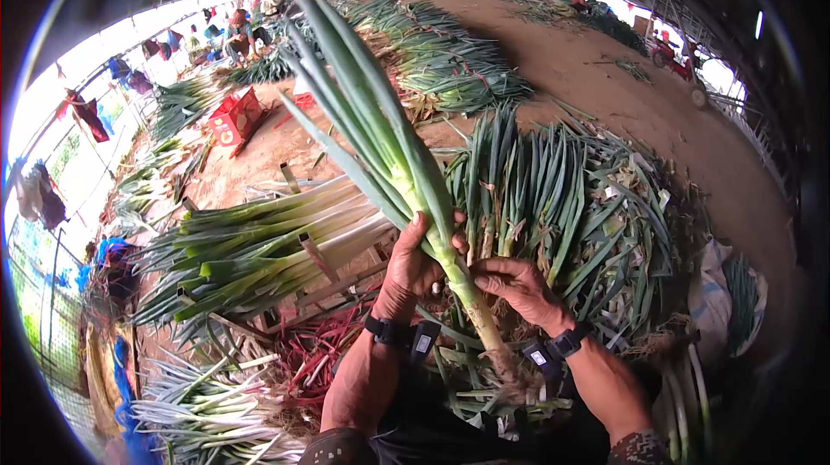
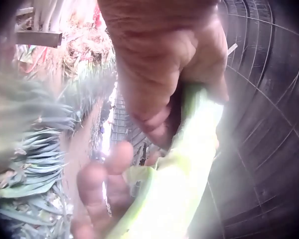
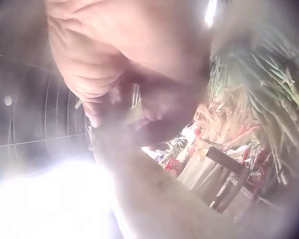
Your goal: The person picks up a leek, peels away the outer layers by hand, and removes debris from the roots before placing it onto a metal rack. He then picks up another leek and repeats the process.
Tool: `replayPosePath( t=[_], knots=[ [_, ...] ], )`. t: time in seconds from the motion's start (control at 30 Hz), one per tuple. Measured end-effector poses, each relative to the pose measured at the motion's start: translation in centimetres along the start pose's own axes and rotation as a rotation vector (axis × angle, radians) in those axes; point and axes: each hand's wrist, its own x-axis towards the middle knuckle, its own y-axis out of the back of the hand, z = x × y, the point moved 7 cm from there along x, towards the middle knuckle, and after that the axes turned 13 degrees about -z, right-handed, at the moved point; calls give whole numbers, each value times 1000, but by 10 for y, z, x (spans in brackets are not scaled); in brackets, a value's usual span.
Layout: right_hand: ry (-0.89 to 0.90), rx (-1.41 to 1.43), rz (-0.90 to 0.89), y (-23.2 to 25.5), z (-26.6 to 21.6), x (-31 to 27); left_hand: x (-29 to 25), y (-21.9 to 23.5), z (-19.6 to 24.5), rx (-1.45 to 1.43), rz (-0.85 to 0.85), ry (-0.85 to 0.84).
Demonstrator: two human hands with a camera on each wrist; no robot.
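A large green onion (image 1: 432, 214) slants across the head view, its leaves up to the left and its roots low near the lap. My left hand (image 1: 408, 259) grips it around the lower stalk, thumb along the near side. Just below, my right hand (image 1: 520, 285) pinches at the side of the pale stalk with thumb and curled fingers. The left wrist view shows the stalk (image 2: 179, 169) passing under the left hand (image 2: 159, 55). Up close and blurred, the right hand (image 3: 124, 45) bends over the stalk in its own wrist view, its fingertips partly hidden.
Trimmed green onions (image 1: 268, 240) lie on a wooden rack (image 1: 320, 257) at left. Red ties (image 1: 324, 348) are heaped below it, beside loose onions (image 1: 216, 413). More untrimmed onions (image 1: 527, 180) stand ahead at right. A red bag (image 1: 235, 122) sits on the dirt floor.
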Motion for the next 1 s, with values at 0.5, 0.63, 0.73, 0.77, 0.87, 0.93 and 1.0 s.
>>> replayPosePath(
  t=[0.5, 0.63, 0.73, 0.77, 0.87, 0.93, 1.0],
  knots=[
    [-222, -748, 61, -10, 81, -98, -11, 18, 21, 229, 328, -34],
    [12, -641, 269, -11, -20, -34, -4, 4, 7, 286, 301, -41],
    [84, -615, 320, -14, -36, -9, -4, 7, -4, 278, 297, -48],
    [105, -592, 337, -9, -27, -3, -5, 10, -6, 278, 292, -49],
    [124, -571, 354, -7, -23, 4, -8, 18, -10, 251, 316, -46],
    [118, -475, 349, -4, -15, 7, -12, 20, -10, 259, 340, -34],
    [92, -516, 340, -1, -12, 10, -13, 21, -9, 278, 367, -30]
  ],
)
